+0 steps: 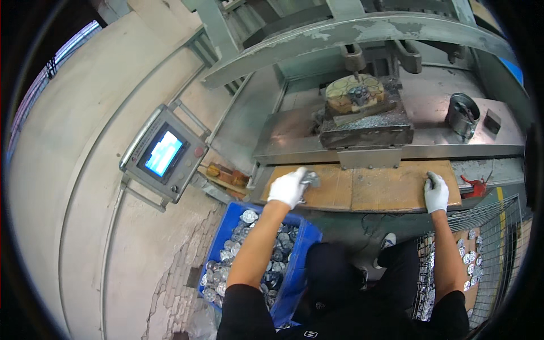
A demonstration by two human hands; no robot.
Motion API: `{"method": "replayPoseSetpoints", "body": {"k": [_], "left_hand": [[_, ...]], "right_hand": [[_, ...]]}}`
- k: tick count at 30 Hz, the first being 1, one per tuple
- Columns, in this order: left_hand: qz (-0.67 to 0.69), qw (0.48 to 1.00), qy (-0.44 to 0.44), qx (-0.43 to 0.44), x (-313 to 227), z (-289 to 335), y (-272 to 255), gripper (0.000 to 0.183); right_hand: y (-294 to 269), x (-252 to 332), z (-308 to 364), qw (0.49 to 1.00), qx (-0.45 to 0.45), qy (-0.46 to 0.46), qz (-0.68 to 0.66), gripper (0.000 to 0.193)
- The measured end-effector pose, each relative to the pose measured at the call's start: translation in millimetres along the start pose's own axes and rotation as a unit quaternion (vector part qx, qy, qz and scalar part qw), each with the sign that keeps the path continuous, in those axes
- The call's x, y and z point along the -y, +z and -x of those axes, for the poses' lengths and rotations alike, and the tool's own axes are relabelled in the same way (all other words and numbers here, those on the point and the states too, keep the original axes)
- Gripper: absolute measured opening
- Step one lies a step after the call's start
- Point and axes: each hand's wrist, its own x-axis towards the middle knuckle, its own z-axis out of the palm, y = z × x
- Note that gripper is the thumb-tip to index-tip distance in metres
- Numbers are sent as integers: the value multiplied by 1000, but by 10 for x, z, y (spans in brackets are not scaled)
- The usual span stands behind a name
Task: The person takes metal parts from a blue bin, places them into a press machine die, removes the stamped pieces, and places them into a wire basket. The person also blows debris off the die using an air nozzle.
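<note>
My left hand [288, 189], in a white glove, is closed around a small grey metal casting [311, 179] over the left part of a brown cardboard-like sheet [368, 190]. The glove hides part of that piece. My right hand [436, 195], gloved in white with greyed fingertips, rests at the sheet's right end, fingers stretched forward and no object visible in it. Below my left forearm stands a blue bin [310, 233] heaped with shiny round metal castings [249, 216]. Beyond the sheet, a machine fixture [365, 136] carries a round, tan block [345, 90] with a dark metal piece on top.
A control panel [161, 156] with a lit screen stands at left. On the metal ledge sit a metal cup [463, 115] and a dark block [492, 121]. A red-handled tool [475, 186] lies right of the sheet. A wire basket [501, 226] with castings stands at lower right.
</note>
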Motion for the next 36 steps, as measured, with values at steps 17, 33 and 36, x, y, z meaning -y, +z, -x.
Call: {"method": "replayPoseSetpoints", "body": {"k": [17, 33, 36], "left_hand": [[-25, 987, 57, 146, -212, -571, 481, 40], [242, 931, -100, -254, 386, 68, 1018, 39], [264, 910, -149, -282, 737, 501, 1072, 35]], "right_hand": [[49, 9, -16, 1000, -16, 7, -8, 18], [63, 5, 10, 1000, 2, -9, -3, 18], [153, 23, 33, 1000, 8, -26, -5, 18]]}}
